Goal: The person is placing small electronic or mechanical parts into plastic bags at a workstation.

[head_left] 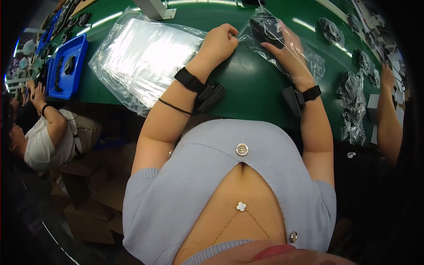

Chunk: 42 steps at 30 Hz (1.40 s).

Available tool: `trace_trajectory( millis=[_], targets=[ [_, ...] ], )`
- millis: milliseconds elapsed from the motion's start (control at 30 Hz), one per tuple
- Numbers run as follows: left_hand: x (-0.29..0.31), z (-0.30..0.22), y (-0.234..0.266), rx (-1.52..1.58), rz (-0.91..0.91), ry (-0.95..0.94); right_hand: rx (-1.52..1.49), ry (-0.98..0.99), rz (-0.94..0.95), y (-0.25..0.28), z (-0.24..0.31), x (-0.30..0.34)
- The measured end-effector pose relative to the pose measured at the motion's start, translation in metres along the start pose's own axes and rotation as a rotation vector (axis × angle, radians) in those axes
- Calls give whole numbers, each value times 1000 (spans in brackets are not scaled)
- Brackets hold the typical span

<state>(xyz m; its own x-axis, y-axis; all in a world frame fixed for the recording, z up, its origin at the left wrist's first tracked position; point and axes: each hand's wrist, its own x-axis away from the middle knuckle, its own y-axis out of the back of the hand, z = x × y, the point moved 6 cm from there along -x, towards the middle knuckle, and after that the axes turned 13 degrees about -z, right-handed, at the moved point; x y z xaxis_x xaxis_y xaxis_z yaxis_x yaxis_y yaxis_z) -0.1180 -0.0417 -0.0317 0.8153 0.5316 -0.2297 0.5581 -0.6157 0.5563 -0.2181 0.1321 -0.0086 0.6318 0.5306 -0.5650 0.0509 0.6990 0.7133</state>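
The clear, crinkled plastic bag with a black object inside [269, 33] lies on the green tabletop [247, 84], between the 2 hands. The left hand [219, 42] is curled almost closed, and its fingers [232, 32] pinch the bag's left edge. The right hand [287, 51] rests flat and open on top of the bag, pressing it, so this hand is nearer to the dark object. The long axis of the bag runs from upper left to lower right. The object looks soft and matte, perhaps a cable; I cannot tell surely. A stack of flat, glossy transparent bags [145, 57] lies just left of the left hand.
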Motion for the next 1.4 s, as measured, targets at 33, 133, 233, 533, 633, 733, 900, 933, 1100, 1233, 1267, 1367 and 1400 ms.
trace_trajectory(
  millis=[33,133,233,533,633,733,900,933,1100,1233,1267,1367,1400],
  targets=[
    [3,1,2,48,13,40,17,-35,13,-1,0,-2],
    [14,1,12,143,43,107,-138,-112,38,6,-11,3],
    [39,-2,32,154,83,95,-501,-184,79,29,-42,12],
    [83,-50,57,-172,-184,-583,-930,-580,1,85,-25,94],
    [74,-37,39,-350,15,-655,-673,-547,-159,107,-29,104],
    [80,-52,47,-280,-69,-709,-557,-584,-467,137,-37,107],
    [83,-75,38,-196,-103,-914,222,327,-172,122,37,88],
    [79,-76,37,-195,-108,-916,273,351,-125,114,26,85],
    [66,-66,38,105,-38,-640,-268,197,-32,125,3,78],
    [59,-54,27,43,24,-371,-902,-433,-13,94,-33,72],
    [56,-55,22,-20,19,-379,-898,-435,-21,88,-40,65],
    [49,-47,12,-109,-43,-391,-806,-653,-36,62,-68,47],
    [47,-41,12,-130,-111,-384,-541,-583,25,56,-63,37]
  ],
)
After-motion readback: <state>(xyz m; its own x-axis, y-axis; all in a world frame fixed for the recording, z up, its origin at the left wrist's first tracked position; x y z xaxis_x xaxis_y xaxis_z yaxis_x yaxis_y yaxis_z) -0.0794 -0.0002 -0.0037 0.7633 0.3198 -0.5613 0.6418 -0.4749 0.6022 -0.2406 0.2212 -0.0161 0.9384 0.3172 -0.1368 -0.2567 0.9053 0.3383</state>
